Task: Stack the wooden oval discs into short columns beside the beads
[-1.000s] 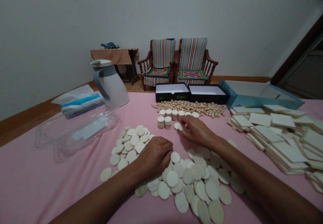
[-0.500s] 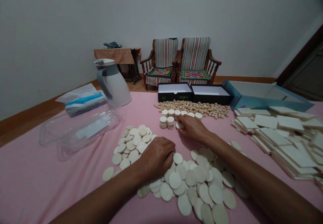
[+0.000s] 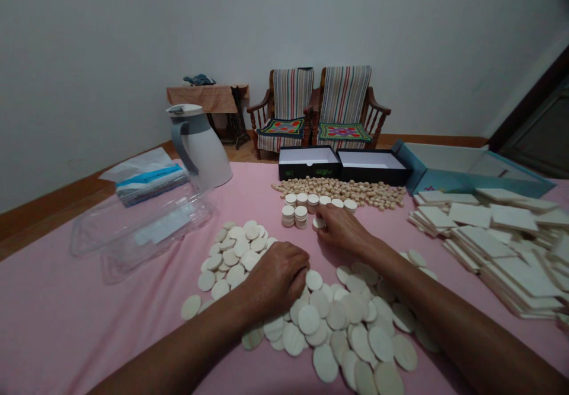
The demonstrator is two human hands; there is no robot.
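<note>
Right-hand fingers [image 3: 326,219] half curled, touching a small round wooden disc [image 3: 318,223] at their left, hold unclear | short disc stacks [image 3: 294,216] just beyond the fingertips, leftward | left hand [image 3: 278,279] curled over large wooden discs [image 3: 309,319], farther back

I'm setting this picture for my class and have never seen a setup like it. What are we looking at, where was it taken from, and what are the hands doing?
One camera, worn on a person's head, looks forward and down at their own two bare hands. A pink cloth covers the surface, holding pale wooden discs in loose piles, small stacks and square tiles. The left hand rests on the discs, and the right hand touches a small disc beside the stacks.
</note>
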